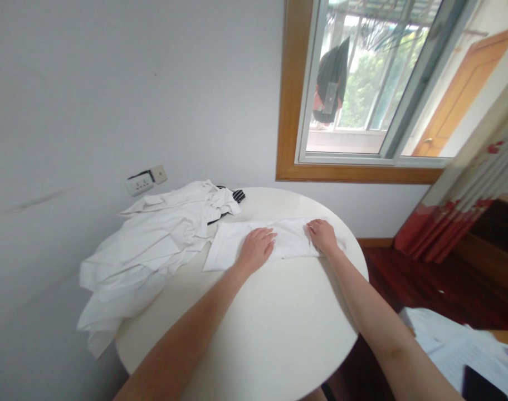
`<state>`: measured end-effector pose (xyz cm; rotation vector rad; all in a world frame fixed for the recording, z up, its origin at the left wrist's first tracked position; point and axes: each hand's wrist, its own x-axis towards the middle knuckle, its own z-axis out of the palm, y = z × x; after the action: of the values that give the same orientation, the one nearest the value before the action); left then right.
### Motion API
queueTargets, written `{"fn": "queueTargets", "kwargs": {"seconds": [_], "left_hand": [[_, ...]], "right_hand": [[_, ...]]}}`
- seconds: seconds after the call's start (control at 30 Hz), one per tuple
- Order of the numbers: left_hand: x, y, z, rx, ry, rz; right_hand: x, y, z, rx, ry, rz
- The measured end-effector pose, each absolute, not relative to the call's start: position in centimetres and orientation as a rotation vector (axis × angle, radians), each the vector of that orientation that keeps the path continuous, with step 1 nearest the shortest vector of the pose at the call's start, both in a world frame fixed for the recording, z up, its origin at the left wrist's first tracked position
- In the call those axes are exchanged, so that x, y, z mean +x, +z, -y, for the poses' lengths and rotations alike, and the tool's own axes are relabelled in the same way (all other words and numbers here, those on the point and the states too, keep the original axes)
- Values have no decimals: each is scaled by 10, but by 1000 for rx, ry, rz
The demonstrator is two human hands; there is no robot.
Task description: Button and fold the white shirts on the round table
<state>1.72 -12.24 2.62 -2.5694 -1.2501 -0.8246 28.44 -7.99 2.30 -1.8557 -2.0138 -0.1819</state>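
A white garment (288,239), folded into a long flat strip, lies across the far part of a round white table (274,317). On its middle-left part rests my left hand (257,248), palm down with the fingers stretched out. Near the right end of the strip is my right hand (322,236), its fingers slightly bent and lying on the cloth, the thumb lower down. What kind of garment it is cannot be made out in its folded state. To the left, a loose heap of white clothes (162,245) spreads over the table and hangs past its edge.
A black-and-white striped cloth (239,195) pokes out behind the heap. The wall with a socket (139,184) borders the table's left and back. A wood-framed window (362,171) is behind, with a curtain (441,223) at right. Papers and a dark phone-like object (483,384) lie lower right.
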Motion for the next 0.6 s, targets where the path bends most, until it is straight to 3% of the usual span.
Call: {"fn": "queueTargets", "kwargs": {"seconds": [0.27,0.6], "left_hand": [[43,0,138,-2652,-509,1360],[42,7,152,-2618,-468,1669]], "right_hand": [[227,10,100,-1857,1,2297],[230,15,100,-2051,23,2089]]}}
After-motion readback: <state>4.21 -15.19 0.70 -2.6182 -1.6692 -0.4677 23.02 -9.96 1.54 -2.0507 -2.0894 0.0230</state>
